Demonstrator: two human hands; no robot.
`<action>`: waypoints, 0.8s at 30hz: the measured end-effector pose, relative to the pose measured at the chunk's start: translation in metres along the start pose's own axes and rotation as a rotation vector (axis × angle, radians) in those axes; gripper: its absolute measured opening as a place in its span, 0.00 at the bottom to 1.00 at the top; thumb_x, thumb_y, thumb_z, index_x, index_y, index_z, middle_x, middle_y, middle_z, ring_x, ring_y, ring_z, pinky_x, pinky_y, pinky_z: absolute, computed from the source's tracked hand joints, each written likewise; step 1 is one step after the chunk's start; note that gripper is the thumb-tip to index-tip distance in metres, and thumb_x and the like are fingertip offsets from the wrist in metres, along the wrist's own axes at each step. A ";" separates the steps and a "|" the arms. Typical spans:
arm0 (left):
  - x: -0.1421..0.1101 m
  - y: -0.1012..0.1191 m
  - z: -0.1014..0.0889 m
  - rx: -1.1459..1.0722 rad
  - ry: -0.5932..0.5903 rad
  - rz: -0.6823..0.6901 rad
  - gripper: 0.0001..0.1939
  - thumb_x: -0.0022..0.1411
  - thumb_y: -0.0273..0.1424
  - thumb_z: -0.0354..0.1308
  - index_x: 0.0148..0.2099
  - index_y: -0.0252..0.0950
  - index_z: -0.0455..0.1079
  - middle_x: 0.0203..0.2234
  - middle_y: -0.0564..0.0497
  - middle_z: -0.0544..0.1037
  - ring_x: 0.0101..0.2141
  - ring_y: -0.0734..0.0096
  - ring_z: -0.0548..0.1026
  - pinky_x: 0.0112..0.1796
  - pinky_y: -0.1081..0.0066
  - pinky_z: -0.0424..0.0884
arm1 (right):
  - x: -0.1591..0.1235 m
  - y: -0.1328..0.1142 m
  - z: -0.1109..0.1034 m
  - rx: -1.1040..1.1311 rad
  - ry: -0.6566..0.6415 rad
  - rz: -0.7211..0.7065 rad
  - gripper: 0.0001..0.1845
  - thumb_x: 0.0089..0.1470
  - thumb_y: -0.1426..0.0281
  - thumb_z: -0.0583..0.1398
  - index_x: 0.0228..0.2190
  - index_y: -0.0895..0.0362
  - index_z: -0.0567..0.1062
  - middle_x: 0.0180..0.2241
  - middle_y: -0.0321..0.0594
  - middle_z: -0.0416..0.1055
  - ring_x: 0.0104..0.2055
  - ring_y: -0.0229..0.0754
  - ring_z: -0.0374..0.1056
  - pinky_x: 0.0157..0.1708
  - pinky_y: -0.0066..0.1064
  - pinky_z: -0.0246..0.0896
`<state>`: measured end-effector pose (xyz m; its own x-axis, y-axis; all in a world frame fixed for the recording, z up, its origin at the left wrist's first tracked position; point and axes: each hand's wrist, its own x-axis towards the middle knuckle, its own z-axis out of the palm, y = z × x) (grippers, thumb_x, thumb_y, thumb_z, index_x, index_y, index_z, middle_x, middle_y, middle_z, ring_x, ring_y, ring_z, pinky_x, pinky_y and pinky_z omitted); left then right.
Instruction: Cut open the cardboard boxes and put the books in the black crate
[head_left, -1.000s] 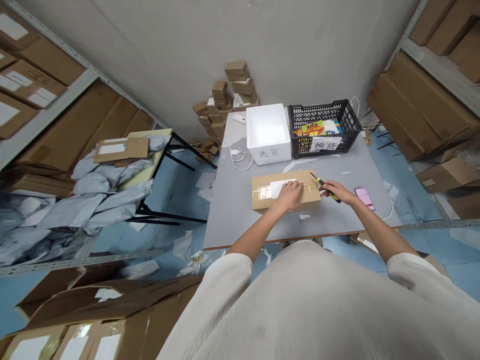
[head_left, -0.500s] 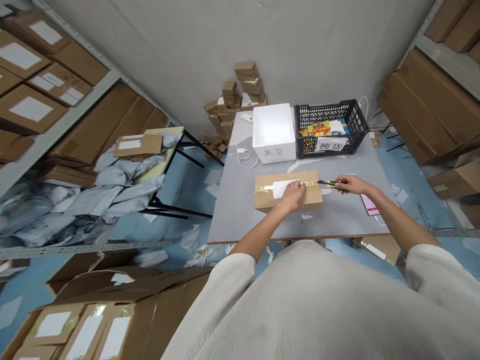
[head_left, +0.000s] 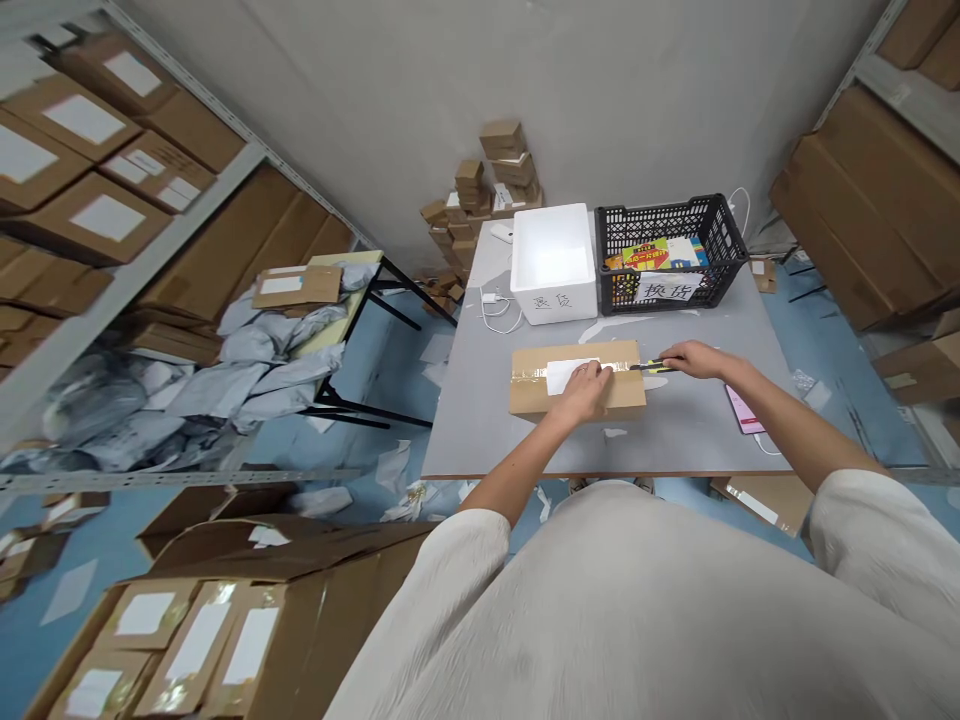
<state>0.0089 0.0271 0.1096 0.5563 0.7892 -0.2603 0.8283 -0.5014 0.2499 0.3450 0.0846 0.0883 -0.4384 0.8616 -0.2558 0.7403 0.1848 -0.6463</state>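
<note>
A flat cardboard box (head_left: 532, 385) with a white label and clear tape lies in the middle of the grey table (head_left: 675, 440). My left hand (head_left: 586, 389) lies on top of the box, fingers flat and pressing down on it. My right hand (head_left: 694, 359) is closed round a yellow and black utility knife (head_left: 651, 367). The knife's tip touches the tape seam at the box's right end.
Behind the box stand a white foam box (head_left: 553, 262) and a black plastic crate (head_left: 667, 250) holding colourful packs. A pink phone (head_left: 745, 410) lies by my right forearm. A charger cable (head_left: 495, 310) lies at the left. Shelves of cartons flank both sides; grey mailer bags (head_left: 247, 370) lie on a side table.
My right hand has swung the knife from the box's far right corner to the tape seam at its right end. The left hand has stayed on the box. The camera view has shifted slightly.
</note>
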 end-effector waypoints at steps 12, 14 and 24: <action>-0.001 -0.005 -0.005 -0.042 0.024 0.026 0.53 0.56 0.38 0.79 0.76 0.46 0.56 0.66 0.39 0.68 0.64 0.42 0.72 0.64 0.54 0.67 | -0.059 0.009 0.008 0.328 -0.005 0.182 0.30 0.60 0.39 0.64 0.38 0.54 0.80 0.29 0.40 0.80 0.29 0.44 0.73 0.30 0.33 0.65; 0.000 -0.006 -0.007 -0.074 0.060 0.019 0.53 0.63 0.44 0.74 0.80 0.46 0.50 0.69 0.37 0.66 0.63 0.42 0.73 0.65 0.52 0.66 | -0.065 0.008 0.009 0.404 0.065 0.226 0.30 0.61 0.39 0.64 0.41 0.53 0.77 0.35 0.44 0.83 0.30 0.45 0.76 0.31 0.34 0.68; 0.026 -0.020 -0.003 -0.096 0.172 -0.020 0.36 0.76 0.30 0.51 0.81 0.44 0.52 0.77 0.37 0.62 0.77 0.47 0.57 0.74 0.44 0.51 | -0.074 -0.031 0.025 0.080 0.202 0.063 0.28 0.70 0.45 0.57 0.55 0.49 0.84 0.47 0.46 0.85 0.47 0.55 0.79 0.51 0.44 0.73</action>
<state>0.0068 0.0583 0.1009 0.5134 0.8517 -0.1049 0.8242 -0.4554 0.3365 0.3416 0.0029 0.1096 -0.2756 0.9488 -0.1540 0.7170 0.0962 -0.6905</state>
